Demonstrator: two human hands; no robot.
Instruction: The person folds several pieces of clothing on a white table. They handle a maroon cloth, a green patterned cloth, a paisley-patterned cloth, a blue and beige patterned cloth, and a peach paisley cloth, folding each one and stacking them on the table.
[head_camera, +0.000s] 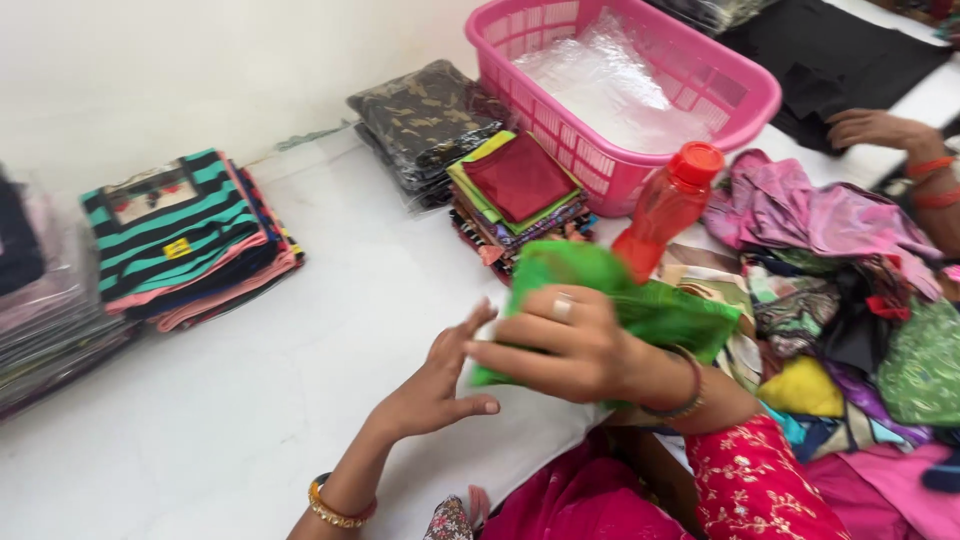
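Head view: right hand (570, 345) grasps a green cloth (640, 305) low over the white surface (250, 400); left hand (435, 385), released, touches its nine-o'clock edge. Orange bottle (665, 205) at one o'clock.

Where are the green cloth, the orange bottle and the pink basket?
green cloth (660, 312), head view, on its folded middle
orange bottle (660, 215), head view, on its body
pink basket (600, 160), head view, on its near wall

Clear plastic bags (610, 85) in pink basket (745, 95); clear-wrapped dark garment packs (425, 120) left of it.
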